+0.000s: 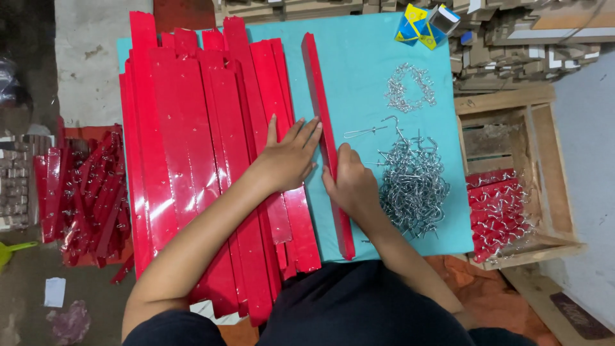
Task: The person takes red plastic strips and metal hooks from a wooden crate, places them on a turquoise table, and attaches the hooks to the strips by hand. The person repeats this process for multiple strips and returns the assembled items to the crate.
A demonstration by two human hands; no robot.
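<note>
- Red strip (327, 141), long and narrow, lies alone on the turquoise board (365, 77), running away from the person; both hands meet it near its middle.
- Left hand (289, 157) rests flat, palm down, fingers spread a little and stretched toward the strip, with the fingertips touching its left edge. It grips nothing; the heel of the hand lies on the stack of red strips (205, 128).
- Right hand (351, 186) sits against the strip's right edge, fingers curled and close together, thumb side pressed to the strip. Whether the fingers actually pinch the strip or only press on it, I cannot tell.
- That stack of red strips spreads out to the left of the left fingers, many laid side by side and overlapping, covering the left part of the board and hanging over its near edge.
- Just to the right of the right fingers lies a heap of silver wire hooks (413, 182), touching or nearly touching the back of that hand.
- Beyond the right fingers, further up the board, sits a smaller cluster of hooks (410, 86), with one loose hook (371, 130) between the two heaps.
- Well past the fingers, at the far corner of the board, is a small blue and yellow box (419, 25).
- Far right of the right hand stands a wooden crate (551, 160) holding red strips with hooks fitted (496, 205).
- Far left of the left hand, on the floor, lies another pile of red pieces (86, 192).
</note>
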